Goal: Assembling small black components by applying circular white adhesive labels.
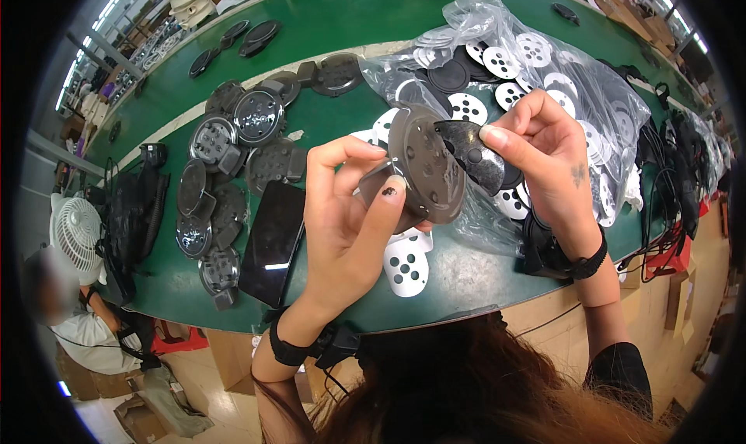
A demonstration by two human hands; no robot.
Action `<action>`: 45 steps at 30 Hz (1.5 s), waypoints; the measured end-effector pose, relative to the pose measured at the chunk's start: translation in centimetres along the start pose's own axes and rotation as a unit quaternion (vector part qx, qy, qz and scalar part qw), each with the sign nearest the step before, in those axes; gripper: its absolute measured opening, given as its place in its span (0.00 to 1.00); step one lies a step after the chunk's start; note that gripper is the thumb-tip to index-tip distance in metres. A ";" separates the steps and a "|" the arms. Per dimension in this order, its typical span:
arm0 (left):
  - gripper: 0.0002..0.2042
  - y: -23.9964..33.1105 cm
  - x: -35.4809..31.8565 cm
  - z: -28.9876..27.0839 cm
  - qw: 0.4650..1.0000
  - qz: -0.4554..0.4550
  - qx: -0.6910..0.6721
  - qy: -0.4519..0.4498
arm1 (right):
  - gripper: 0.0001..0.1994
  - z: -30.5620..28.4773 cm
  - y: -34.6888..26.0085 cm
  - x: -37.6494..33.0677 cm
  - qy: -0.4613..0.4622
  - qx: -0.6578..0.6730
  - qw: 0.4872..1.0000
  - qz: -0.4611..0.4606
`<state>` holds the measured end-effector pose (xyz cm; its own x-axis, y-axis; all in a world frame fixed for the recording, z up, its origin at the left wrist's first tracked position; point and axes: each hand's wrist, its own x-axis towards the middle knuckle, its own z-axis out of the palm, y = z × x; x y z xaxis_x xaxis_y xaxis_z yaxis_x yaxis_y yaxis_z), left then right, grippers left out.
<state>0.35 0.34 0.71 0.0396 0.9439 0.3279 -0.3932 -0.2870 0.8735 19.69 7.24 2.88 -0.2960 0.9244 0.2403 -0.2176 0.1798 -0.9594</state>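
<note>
My left hand [342, 222] is closed on a smoky, see-through round plastic cover [426, 168] with small bumps and a squarish tab, held tilted above the table. In my right hand [552, 153], thumb and fingers pinch a thin, glossy black piece [475, 160] with a curved edge. That black piece is close by the cover's right side; whether they touch I cannot tell. Beneath my hands lie white discs with round holes [406, 267], several more of them in and around a clear plastic bag [497, 24].
Similar smoky covers [214, 141] are spread to the left on the green table [334, 20]. A black phone-like slab [272, 242] lies beside my left hand. Black cables [660, 172] hang at the right. A white fan [78, 226] stands left, near another person [97, 331].
</note>
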 end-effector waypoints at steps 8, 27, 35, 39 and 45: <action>0.15 0.1 0.0 0.4 1.000 -0.008 -0.029 -0.007 | 0.14 0.0 0.1 -0.2 0.010 -0.065 0.997 -0.044; 0.15 0.2 -0.1 0.7 1.000 -0.025 0.005 -0.005 | 0.14 0.5 0.5 -0.3 -0.008 -0.124 0.986 -0.110; 0.16 -0.1 -0.2 0.6 0.998 -0.003 0.058 -0.013 | 0.13 0.8 0.5 -0.4 -0.019 -0.162 0.978 -0.127; 0.16 -0.3 -0.3 0.6 0.999 0.005 0.051 -0.009 | 0.13 0.8 0.5 -0.4 -0.019 -0.158 0.981 -0.115; 0.16 -0.2 -0.1 0.6 0.999 -0.002 0.044 -0.008 | 0.13 0.6 0.5 -0.3 -0.024 -0.132 0.988 -0.081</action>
<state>1.02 0.16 0.72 0.0561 0.9424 0.3297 -0.3110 -0.2973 0.9027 19.15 6.83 2.45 -0.3224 0.8602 0.3952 -0.0171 0.4121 -0.9110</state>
